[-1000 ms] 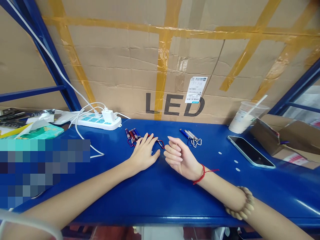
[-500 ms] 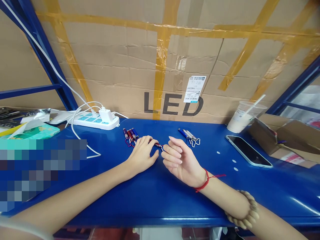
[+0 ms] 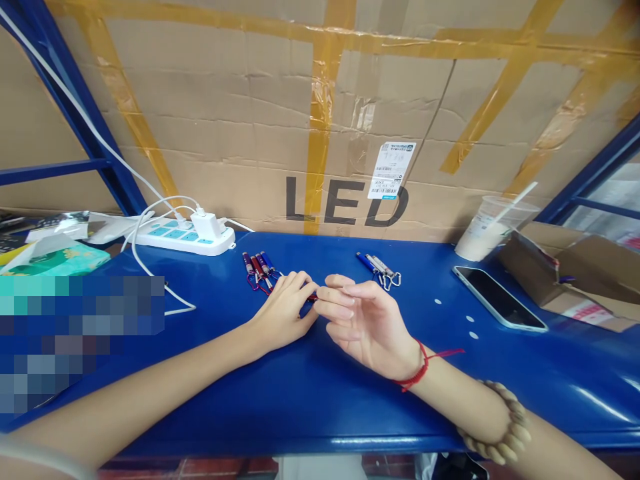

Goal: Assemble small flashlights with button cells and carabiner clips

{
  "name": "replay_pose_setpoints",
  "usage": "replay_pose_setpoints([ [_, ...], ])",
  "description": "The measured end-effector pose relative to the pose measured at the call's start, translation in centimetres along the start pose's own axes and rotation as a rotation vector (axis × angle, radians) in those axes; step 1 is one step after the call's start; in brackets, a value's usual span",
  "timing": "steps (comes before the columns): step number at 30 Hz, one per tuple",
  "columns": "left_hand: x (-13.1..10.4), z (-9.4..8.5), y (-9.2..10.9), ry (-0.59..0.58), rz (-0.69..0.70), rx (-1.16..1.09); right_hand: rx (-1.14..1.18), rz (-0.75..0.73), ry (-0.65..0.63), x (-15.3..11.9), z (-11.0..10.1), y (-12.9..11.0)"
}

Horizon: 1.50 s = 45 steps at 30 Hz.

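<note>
My left hand [image 3: 284,307] rests low over the blue tabletop, its fingers closed round a slim red keychain penlight [image 3: 313,298], mostly hidden by the fingers. Facing it, my right hand [image 3: 367,321] has its palm turned inward and fingers loosely stretched, tips beside the left fingertips; I see nothing held in it. Just beyond the left hand lie several purple, red and blue keychain penlights [image 3: 257,264] with small carabiner clips. A second group of blue and silver keychain penlights [image 3: 377,267] lies farther right, behind my right hand.
A white power strip [image 3: 185,238] with plugged-in cables stands at the back left. On the right are a phone [image 3: 500,298], a drink cup with a straw [image 3: 483,237] and an open cardboard box [image 3: 580,273]. A large carton [image 3: 225,133] walls the back.
My right hand's curled fingers have straightened and come up against the left fingertips. The red penlight is now more covered. The view has shifted slightly.
</note>
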<state>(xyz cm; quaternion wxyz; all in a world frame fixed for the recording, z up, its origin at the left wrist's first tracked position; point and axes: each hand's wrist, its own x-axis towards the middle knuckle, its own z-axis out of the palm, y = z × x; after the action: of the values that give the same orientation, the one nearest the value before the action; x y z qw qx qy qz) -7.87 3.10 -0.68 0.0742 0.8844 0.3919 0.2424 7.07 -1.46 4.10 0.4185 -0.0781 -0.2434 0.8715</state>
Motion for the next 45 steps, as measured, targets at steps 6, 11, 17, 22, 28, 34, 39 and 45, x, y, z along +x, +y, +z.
replay_pose_setpoints([
  [6, -0.1, 0.0, 0.0, 0.019, -0.005, -0.019, 0.021, 0.000, -0.010, 0.0, -0.1, -0.3],
  [11, -0.1, 0.1, 0.0, 0.030, 0.004, -0.022, -0.006, -0.017, -0.029, 0.1, -0.2, -0.3],
  [17, -0.1, 0.4, -0.3, 0.136, 0.044, -0.039, -0.173, -0.085, 0.123, 0.3, -0.8, -0.2],
  [22, -0.1, 0.6, -0.7, 0.166, 0.061, -0.078, -0.301, -0.104, 0.108, 0.4, -0.6, 0.0],
  [28, -0.2, 0.7, -0.8, 0.120, 0.032, -0.064, -0.327, -0.097, 0.116, 0.5, -0.6, 0.1],
  [34, -0.2, 0.6, -0.5, 0.136, 0.006, -0.033, -0.339, -0.094, 0.125, 0.7, -0.8, 0.2],
  [39, -0.1, 0.1, -0.2, 0.156, 0.022, -0.076, -0.358, -0.107, 0.165, 0.7, -1.1, 0.2],
  [45, -0.3, -0.4, 0.2, 0.197, 0.051, -0.108, -0.343, -0.132, 0.250, 1.0, -1.8, 0.2],
])
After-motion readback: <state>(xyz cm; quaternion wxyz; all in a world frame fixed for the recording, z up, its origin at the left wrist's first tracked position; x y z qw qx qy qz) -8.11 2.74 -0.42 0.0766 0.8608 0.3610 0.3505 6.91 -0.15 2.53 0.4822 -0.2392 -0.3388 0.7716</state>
